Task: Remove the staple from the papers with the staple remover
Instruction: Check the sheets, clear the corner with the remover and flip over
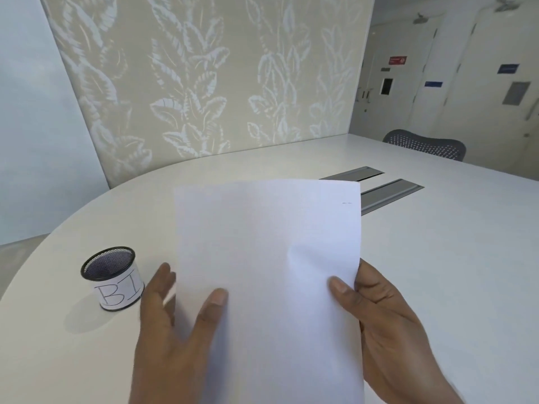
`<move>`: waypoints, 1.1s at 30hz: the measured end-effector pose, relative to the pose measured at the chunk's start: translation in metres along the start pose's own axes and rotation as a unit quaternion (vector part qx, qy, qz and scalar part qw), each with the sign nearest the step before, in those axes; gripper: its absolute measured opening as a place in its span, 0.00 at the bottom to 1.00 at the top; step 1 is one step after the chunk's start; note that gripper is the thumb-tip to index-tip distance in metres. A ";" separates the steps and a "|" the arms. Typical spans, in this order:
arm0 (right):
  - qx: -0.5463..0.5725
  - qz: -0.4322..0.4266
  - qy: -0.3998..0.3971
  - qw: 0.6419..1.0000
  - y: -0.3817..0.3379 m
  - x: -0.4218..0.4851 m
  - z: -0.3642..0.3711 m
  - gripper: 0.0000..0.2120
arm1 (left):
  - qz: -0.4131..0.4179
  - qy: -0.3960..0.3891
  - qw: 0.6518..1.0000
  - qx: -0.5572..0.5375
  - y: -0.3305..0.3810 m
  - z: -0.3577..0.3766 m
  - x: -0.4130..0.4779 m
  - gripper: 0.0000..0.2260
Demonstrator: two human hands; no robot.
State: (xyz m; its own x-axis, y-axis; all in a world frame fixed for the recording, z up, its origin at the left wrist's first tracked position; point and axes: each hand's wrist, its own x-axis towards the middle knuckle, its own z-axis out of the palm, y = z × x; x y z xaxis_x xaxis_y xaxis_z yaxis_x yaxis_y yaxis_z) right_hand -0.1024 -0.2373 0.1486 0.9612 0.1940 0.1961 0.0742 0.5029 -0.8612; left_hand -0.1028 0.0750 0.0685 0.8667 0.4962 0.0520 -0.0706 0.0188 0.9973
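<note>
White papers [268, 258] are held up over the table in front of me. A small dark staple [346, 203] sits near their top right corner. My left hand [175, 325] holds the lower left edge, thumb on the front and fingers behind. My right hand [385, 316] pinches the right edge, thumb on the front. No staple remover is in view.
A black mesh cup [112, 277] with a paper label reading "BI" stands on the white table [437, 258] to the left of my left hand. Two grey cable slots [390, 196] lie behind the papers. A grey mesh chair [425, 147] stands at the table's far side.
</note>
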 end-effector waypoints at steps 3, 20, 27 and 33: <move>-0.008 -0.006 0.010 1.000 0.005 0.002 -0.008 0.18 | 0.052 -0.121 0.991 -0.022 0.028 0.083 -0.037 0.38; -0.152 -0.094 -0.026 0.984 0.038 0.013 0.053 0.19 | 0.200 -0.234 0.951 -0.001 0.049 0.119 -0.068 0.28; -0.352 -0.137 0.151 0.914 0.066 0.042 0.003 0.18 | 0.025 -0.196 0.972 -0.131 0.029 0.094 -0.010 0.11; -0.141 0.247 0.073 0.956 0.107 0.044 -0.062 0.26 | -0.099 -0.262 0.941 -0.192 -0.011 0.068 0.040 0.14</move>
State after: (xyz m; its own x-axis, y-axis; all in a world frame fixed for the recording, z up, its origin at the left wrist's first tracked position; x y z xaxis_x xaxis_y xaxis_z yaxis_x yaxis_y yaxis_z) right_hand -0.0358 -0.2267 0.0358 0.9228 0.2194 -0.3166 -0.3492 0.1296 -0.9280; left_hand -0.0333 0.0358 0.0632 0.9989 -0.0449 -0.0153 0.0330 0.4273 0.9035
